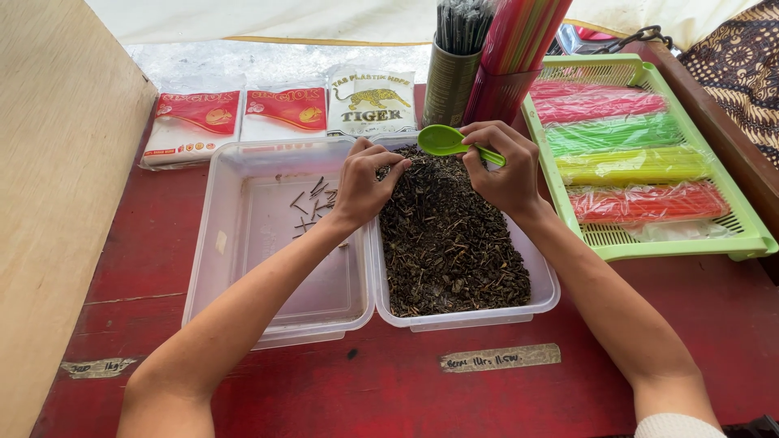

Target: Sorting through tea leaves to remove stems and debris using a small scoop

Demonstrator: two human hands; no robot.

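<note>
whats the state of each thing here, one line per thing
right container: open, full of dark dried leaves
left container: open, nearly bare, a few dark stems inside
green spoon: held in right hand over the leaves
left hand: fingers pinched at the leaves
green tray: holds wrapped bundles of coloured straws
three packets: lying flat, sealed

By my fingers I count two clear tubs (280, 243), one green spoon (442, 139), three plastic packets (288, 109), five straw bundles (625, 134), two straw holders (448, 85), one green tray (751, 231).
</note>
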